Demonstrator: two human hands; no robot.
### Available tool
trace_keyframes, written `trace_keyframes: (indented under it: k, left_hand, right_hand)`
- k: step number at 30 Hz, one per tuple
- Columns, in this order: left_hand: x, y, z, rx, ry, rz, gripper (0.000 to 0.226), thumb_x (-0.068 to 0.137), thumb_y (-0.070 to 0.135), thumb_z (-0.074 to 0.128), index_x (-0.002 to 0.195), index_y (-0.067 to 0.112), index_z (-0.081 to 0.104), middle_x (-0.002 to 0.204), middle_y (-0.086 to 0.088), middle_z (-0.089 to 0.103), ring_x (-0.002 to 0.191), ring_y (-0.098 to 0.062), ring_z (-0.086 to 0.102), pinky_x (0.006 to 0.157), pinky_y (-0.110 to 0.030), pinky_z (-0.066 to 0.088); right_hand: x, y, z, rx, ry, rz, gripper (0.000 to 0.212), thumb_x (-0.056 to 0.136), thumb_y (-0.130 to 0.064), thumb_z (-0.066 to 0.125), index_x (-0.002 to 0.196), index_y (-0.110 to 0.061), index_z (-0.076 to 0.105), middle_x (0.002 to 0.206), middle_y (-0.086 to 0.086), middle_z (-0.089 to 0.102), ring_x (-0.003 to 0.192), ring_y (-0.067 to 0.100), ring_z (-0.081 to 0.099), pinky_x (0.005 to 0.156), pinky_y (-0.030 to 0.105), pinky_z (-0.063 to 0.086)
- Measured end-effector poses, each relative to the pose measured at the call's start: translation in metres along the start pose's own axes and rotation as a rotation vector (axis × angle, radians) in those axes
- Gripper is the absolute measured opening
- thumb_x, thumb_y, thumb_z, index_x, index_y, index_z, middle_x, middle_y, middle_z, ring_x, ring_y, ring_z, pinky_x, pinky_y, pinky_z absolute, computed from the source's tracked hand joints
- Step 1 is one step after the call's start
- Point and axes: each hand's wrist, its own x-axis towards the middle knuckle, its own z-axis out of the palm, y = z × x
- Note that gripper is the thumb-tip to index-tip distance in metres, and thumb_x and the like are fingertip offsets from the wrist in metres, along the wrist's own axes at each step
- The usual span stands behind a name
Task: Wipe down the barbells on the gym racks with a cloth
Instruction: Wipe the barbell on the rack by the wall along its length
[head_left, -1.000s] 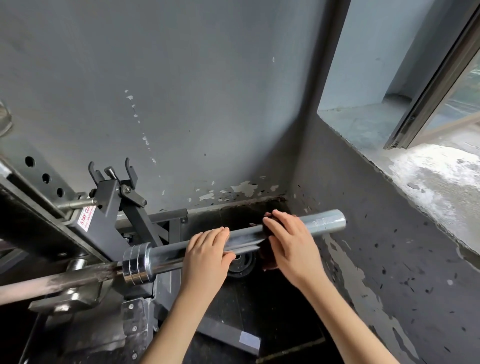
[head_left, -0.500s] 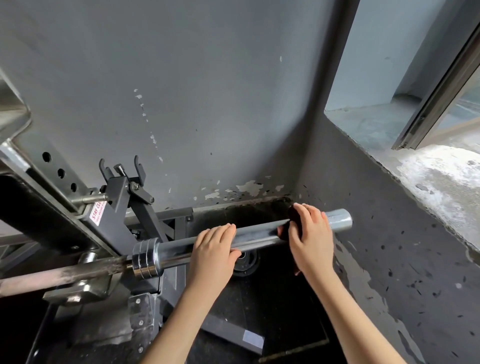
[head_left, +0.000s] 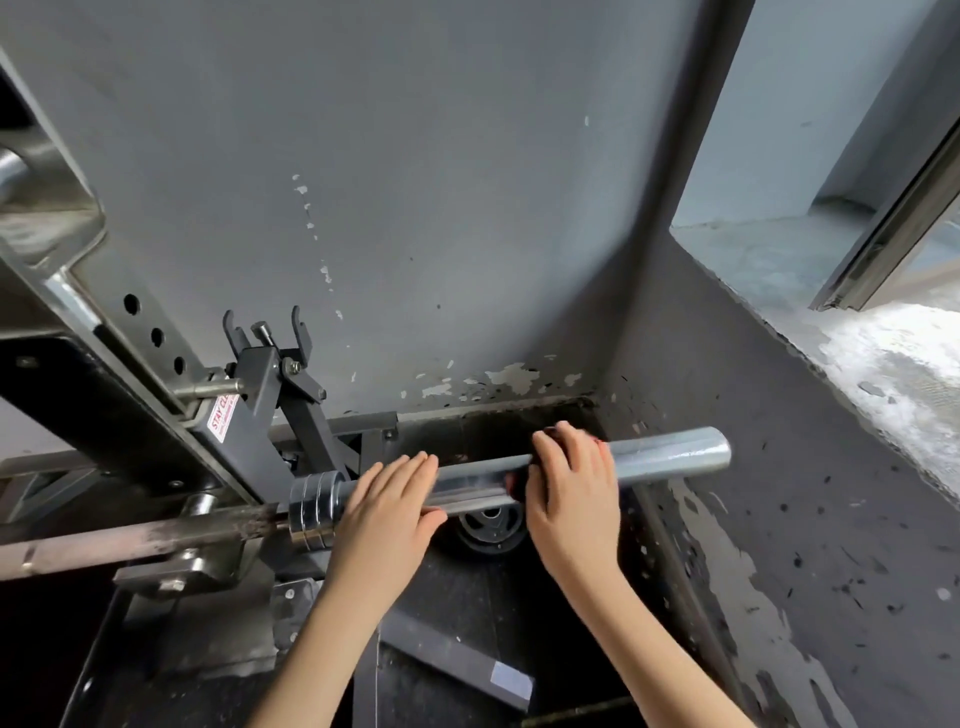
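A barbell lies across the rack, its shiny chrome sleeve (head_left: 670, 457) pointing right toward the corner and its rusty shaft (head_left: 130, 535) running off to the left. My left hand (head_left: 384, 514) grips the sleeve just right of the collar (head_left: 311, 509). My right hand (head_left: 571, 499) wraps over the middle of the sleeve and presses a dark cloth (head_left: 511, 486) against it. Only a small dark edge of the cloth shows beside my palm; my fingers hide the remainder.
The dark rack upright (head_left: 130, 374) with adjustment holes and a J-hook bracket (head_left: 270, 374) stands at left. A weight plate (head_left: 488, 525) lies on the floor under the sleeve. A grey wall is close behind, a window ledge (head_left: 857, 338) at right.
My right hand with the cloth slid back left along the sleeve from near its end to the middle. The left hand kept its hold by the collar.
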Motion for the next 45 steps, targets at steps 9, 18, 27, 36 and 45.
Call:
trace_keyframes:
  k: [9, 18, 27, 36, 45]
  left_hand:
    - [-0.002, 0.001, -0.004, 0.007, -0.023, 0.014, 0.065, 0.074, 0.029, 0.082, 0.132, 0.013, 0.058, 0.132, -0.001, 0.061, 0.12, -0.019, 0.059, 0.106, -0.039, 0.027]
    - [-0.009, -0.007, -0.016, -0.005, 0.072, 0.029, 0.06, 0.065, 0.018, 0.088, 0.12, 0.012, 0.067, 0.12, -0.001, 0.067, 0.111, -0.02, 0.064, 0.101, -0.038, 0.033]
    - [-0.012, -0.019, -0.031, -0.033, 0.046, 0.024, 0.057, 0.061, 0.011, 0.089, 0.114, 0.009, 0.069, 0.117, -0.004, 0.068, 0.111, -0.024, 0.064, 0.102, -0.045, 0.035]
    - [-0.033, -0.062, -0.057, -0.271, -0.17, -0.253, 0.083, 0.085, 0.04, 0.068, 0.152, 0.026, 0.022, 0.158, 0.013, 0.018, 0.144, -0.011, 0.019, 0.11, -0.022, 0.006]
    - [-0.025, -0.063, -0.066, -0.267, -0.246, -0.249, 0.087, 0.085, 0.032, 0.071, 0.153, 0.026, 0.018, 0.158, 0.013, 0.019, 0.144, -0.008, 0.02, 0.113, -0.02, 0.01]
  right_hand:
    - [0.004, -0.009, 0.004, -0.124, 0.008, 0.11, 0.037, 0.09, -0.027, 0.043, 0.11, -0.006, 0.066, 0.118, 0.015, 0.061, 0.112, 0.035, 0.056, 0.106, 0.05, 0.038]
    - [0.001, 0.003, 0.001, -0.083, -0.002, 0.016, 0.037, 0.09, -0.026, 0.046, 0.115, -0.009, 0.066, 0.122, 0.01, 0.061, 0.114, 0.031, 0.056, 0.106, 0.043, 0.034]
    - [-0.005, -0.031, 0.011, 0.022, -0.18, -0.194, 0.039, 0.09, -0.028, 0.046, 0.124, -0.016, 0.063, 0.132, 0.004, 0.057, 0.123, 0.023, 0.051, 0.111, 0.039, 0.032]
    - [-0.014, -0.066, 0.023, 0.095, -0.207, -0.248, 0.038, 0.088, -0.021, 0.052, 0.125, -0.013, 0.06, 0.136, 0.007, 0.053, 0.126, 0.027, 0.048, 0.112, 0.046, 0.034]
    - [-0.015, -0.089, 0.036, 0.097, -0.167, -0.158, 0.036, 0.085, -0.014, 0.055, 0.12, -0.01, 0.064, 0.132, 0.01, 0.057, 0.123, 0.031, 0.052, 0.109, 0.049, 0.038]
